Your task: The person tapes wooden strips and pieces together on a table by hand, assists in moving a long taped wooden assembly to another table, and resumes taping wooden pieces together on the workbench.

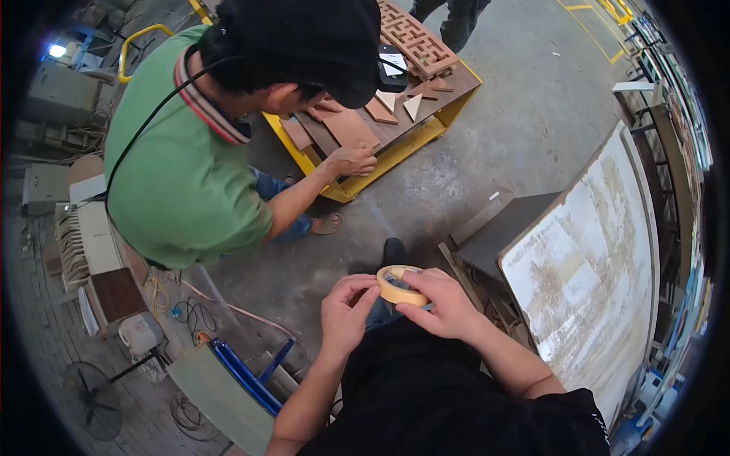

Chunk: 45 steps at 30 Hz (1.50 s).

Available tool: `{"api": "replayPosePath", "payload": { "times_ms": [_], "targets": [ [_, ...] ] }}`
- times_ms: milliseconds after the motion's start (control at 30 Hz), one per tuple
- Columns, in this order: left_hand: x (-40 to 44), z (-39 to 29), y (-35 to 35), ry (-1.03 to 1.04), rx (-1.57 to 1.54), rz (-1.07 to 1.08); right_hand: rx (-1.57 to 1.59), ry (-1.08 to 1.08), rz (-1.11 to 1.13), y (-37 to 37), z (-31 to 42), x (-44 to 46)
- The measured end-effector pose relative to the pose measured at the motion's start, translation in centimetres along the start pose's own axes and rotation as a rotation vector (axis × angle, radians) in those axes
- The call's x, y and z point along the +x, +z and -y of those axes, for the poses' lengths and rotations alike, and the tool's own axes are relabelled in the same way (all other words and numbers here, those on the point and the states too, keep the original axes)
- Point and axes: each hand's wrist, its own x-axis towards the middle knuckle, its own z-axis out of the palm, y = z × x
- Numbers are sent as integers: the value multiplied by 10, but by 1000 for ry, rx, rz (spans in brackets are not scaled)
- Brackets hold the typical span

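A roll of yellowish tape is held in front of my body, its round opening facing up. My right hand grips the roll from the right, with fingers over the rim and the thumb below. At the roll's left edge is my left hand, its thumb and fingers pinched together. Whether a tape end lies between those fingertips is too small to make out.
A co-worker in a green shirt leans over a yellow-framed cart with brown panels and a lattice piece. A stained white board stands at right. Cables, a fan and a blue-edged bench are at lower left.
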Motion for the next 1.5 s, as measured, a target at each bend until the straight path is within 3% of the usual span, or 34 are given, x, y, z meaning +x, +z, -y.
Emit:
{"api": "replayPosePath", "payload": {
  "times_ms": [100, 267, 367, 467, 767, 900, 967, 1167, 1233, 1300, 1433, 1500],
  "targets": [
    [39, 16, -11, -151, -13, 31, -6, 107, -24, 9, -15, 17],
    [104, 31, -29, -185, 23, 173, 207, 461, 2, 23, -26, 36],
    [140, 38, -27, -143, 123, 276, 254, 533, -102, 25, -41, 51],
    [169, 39, -20, -144, 193, 347, 279, 467, -261, 33, -66, 57],
    [228, 52, 34, -166, 373, 365, 416, 536, -427, 20, -125, 66],
    [244, 49, 50, -105, 442, 297, 544, 642, -368, 8, -143, 68],
    [251, 42, 52, -95, 535, 321, 430, 554, -434, 6, -152, 71],
    [283, 34, 53, -1, 734, 292, 370, 651, -320, -17, -172, 111],
    [299, 37, 48, 0, 692, 309, 338, 615, -378, -21, -173, 132],
    [313, 51, 37, -5, 650, 329, 239, 677, -262, -24, -178, 147],
    [333, 79, 14, 242, 794, 295, 207, 610, -301, -15, -197, 160],
    [338, 82, 6, 185, 884, 309, 178, 545, -342, -4, -203, 158]
  ]
}}
